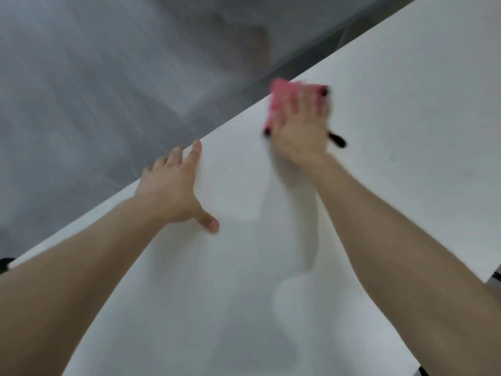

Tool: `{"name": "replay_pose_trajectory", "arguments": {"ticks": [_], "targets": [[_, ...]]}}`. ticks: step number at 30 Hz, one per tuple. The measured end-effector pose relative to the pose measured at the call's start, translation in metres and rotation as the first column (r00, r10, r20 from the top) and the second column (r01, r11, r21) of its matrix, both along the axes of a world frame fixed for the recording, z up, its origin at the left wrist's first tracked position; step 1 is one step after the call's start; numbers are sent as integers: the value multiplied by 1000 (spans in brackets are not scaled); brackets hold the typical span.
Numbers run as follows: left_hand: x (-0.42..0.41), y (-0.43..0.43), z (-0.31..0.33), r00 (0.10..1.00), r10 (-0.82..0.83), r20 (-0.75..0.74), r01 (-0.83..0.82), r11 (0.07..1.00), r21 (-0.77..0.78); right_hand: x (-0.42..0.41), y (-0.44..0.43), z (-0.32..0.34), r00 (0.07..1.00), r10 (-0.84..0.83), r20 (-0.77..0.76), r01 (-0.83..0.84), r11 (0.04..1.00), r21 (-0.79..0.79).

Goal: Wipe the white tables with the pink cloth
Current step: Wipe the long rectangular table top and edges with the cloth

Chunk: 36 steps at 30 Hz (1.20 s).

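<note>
- Both hands lie on the white table (pixel 406 104), with bare forearms reaching in from the near side.
- Left hand (pixel 173 191) rests flat with straight, slightly spread fingers. Its fingertips reach the table's far edge and its thumb is splayed out onto the surface. It holds nothing.
- Right hand (pixel 298 126) lies palm-down on the pink cloth (pixel 280 96), fingers spread and straight, pressing it to the tabletop rather than curling round it.
- The pink cloth lies on the table close to the far edge, well to the right of the left hand. It shows mostly beyond and to the left of the right hand's fingers, and motion blur smears its outline.
- Small black marks (pixel 337 140) show just beside the right hand and at the cloth's corners. They are too blurred to tell what they are.
- Faint grey streaks (pixel 309 234) run down the tabletop from under the right wrist toward the near side. Whether they are damp or shadow cannot be told.
- Beyond the table's far edge lies a grey floor (pixel 81 77), blurred.
- Dark bits (pixel 5 263) peek out at the table's left and right borders, unidentifiable.
</note>
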<state>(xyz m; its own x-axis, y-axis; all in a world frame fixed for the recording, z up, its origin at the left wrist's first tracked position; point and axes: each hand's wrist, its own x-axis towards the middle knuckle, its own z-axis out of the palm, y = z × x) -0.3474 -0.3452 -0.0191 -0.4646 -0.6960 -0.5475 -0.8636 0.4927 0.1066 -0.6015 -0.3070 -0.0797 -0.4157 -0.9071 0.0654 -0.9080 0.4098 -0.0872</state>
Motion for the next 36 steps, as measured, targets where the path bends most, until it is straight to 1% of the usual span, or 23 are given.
{"name": "replay_pose_trajectory", "arguments": {"ticks": [2, 3, 4, 5, 7, 9, 10, 11, 13, 14, 15, 17, 19, 21, 23, 24, 26, 27, 29, 30, 31, 34, 36], "targets": [[-3, 1, 3, 999, -9, 31, 9, 1000, -2, 48, 18, -5, 849, 529, -15, -527, 848, 57], [-5, 2, 5, 999, -12, 53, 12, 1000, 1, 45, 20, -4, 739, 674, 5, -670, 734, 111], [-7, 2, 6, 997, -12, 71, 11, 1000, 12, 23, 16, 0, 705, 709, 10, -705, 699, 116], [-9, 3, 6, 997, -10, 80, 8, 1000, 23, -7, 5, 6, 786, 618, -1, -616, 784, 85], [-12, 4, 5, 997, 6, 83, -8, 1000, 25, -68, -15, 17, 992, 115, 43, -118, 991, 71], [-12, 3, 6, 996, 9, 89, -12, 1000, 29, -51, -19, 11, 976, -207, 64, 199, 973, 115], [-12, 3, 7, 996, 4, 90, -7, 999, 36, -18, -15, 11, 992, -114, 49, 111, 992, 58], [-12, 3, 8, 996, 0, 91, -3, 999, 40, 17, -5, 12, 993, 111, 38, -113, 992, 47], [-13, 5, 10, 995, -15, 103, 11, 999, 32, 48, 18, 5, 821, 569, 54, -572, 816, 87], [-13, 4, 11, 994, -17, 110, 14, 999, 31, 33, 16, 6, 768, 638, 48, -639, 763, 94], [-14, 5, 11, 994, -18, 112, 15, 999, 34, 7, 6, 8, 827, 562, 34, -563, 822, 85], [-13, 6, 8, 994, -9, 106, 6, 1000, 26, -51, -17, 17, 995, 86, 42, -89, 993, 72], [-11, 4, 6, 996, -3, 95, 1, 1000, 20, -49, -25, 11, 983, -177, 53, 172, 981, 87], [-11, 4, 7, 996, -10, 85, 8, 1000, 26, 8, -6, 6, 994, 105, -1, -105, 994, 38], [-10, 4, 7, 996, -15, 85, 13, 1000, 28, 47, 33, -2, 854, 517, 55, -520, 851, 72], [-10, 3, 7, 996, -16, 89, 14, 999, 31, 38, 39, -1, 788, 613, 54, -615, 786, 63], [-11, 3, 6, 996, -16, 91, 14, 999, 32, -13, 25, 2, 892, 451, 1, -451, 892, 20], [-11, 3, 5, 996, -13, 90, 10, 999, 32, -43, 13, 6, 979, 202, 14, -203, 979, 15], [-11, 3, 4, 996, -5, 84, 1, 999, 37, -54, 3, 9, 985, -154, 79, 151, 987, 45], [-10, 2, 4, 997, -5, 81, 2, 999, 37, -30, 8, 6, 984, -162, 69, 161, 987, 28], [-10, 1, 4, 997, -6, 82, 3, 999, 38, 4, 22, 2, 998, -35, 44, 36, 999, -14], [-11, 1, 9, 994, -21, 104, 17, 999, 43, 72, 109, 3, 864, 495, 89, -499, 867, 21], [-16, 4, 12, 987, -35, 155, 30, 999, 38, 25, 130, 6, 892, 446, 77, -450, 891, 55]]}}
